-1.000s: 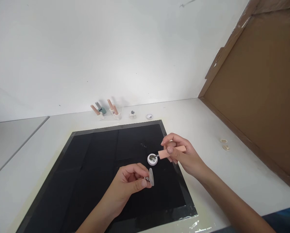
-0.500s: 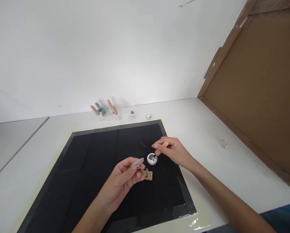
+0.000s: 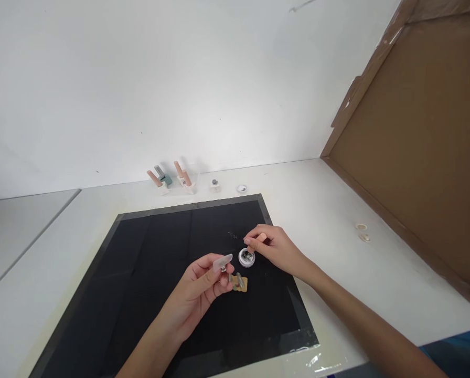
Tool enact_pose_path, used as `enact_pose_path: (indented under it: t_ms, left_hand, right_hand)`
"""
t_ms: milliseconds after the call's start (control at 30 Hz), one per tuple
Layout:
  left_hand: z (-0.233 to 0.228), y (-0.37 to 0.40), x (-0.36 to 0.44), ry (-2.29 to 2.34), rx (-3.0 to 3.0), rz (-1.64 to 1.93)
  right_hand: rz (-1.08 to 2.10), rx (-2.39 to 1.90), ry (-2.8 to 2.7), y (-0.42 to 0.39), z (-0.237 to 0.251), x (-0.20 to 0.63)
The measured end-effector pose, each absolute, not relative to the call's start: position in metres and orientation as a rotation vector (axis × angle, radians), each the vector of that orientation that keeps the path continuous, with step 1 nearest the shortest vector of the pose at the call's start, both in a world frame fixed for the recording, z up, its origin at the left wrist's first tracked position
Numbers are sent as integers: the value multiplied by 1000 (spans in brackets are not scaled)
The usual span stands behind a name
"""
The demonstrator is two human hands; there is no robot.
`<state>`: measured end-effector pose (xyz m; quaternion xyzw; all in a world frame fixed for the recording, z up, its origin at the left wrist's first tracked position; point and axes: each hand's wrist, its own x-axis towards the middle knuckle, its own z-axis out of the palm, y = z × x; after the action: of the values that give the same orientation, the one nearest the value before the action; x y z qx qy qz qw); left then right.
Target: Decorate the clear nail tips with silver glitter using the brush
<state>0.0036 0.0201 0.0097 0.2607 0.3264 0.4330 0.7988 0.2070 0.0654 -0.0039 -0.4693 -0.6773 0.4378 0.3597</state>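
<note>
My left hand point(image 3: 203, 281) pinches a false nail point(image 3: 222, 261), pale and translucent, by the small metal stand beneath it. My right hand point(image 3: 272, 247) is closed round a nail polish brush point(image 3: 262, 238) with a peach-coloured handle. The lower end of the brush points down at a small round white pot point(image 3: 246, 258) that holds dark and silvery flakes. Just beyond my left fingertips lies a yellowish block point(image 3: 243, 285) with another greyish false nail point(image 3: 240, 280) on it, partly hidden by the fingers.
A black mat point(image 3: 148, 278) taped at its edges covers the tabletop. Nail polish bottles point(image 3: 187, 181), a small jar point(image 3: 214, 185) and a round lid point(image 3: 242, 188) stand along the wall. Two small oval pieces point(image 3: 364, 238) lie beside a large cardboard panel point(image 3: 416, 142) at right.
My right hand has moved slightly left and the brush has come down, its lower end closer to the pot. My left hand has barely moved; the false nail is tilted a little differently.
</note>
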Motion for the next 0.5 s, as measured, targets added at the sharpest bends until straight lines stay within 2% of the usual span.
enact_pose_path:
  t_ms: [200, 500]
  left_hand:
    - [11, 20, 3, 734, 554, 918]
    - [15, 20, 8, 844, 625, 912]
  right_hand:
    - [1343, -1196, -1633, 66, -4, 205]
    - [1344, -1046, -1322, 66, 17, 216]
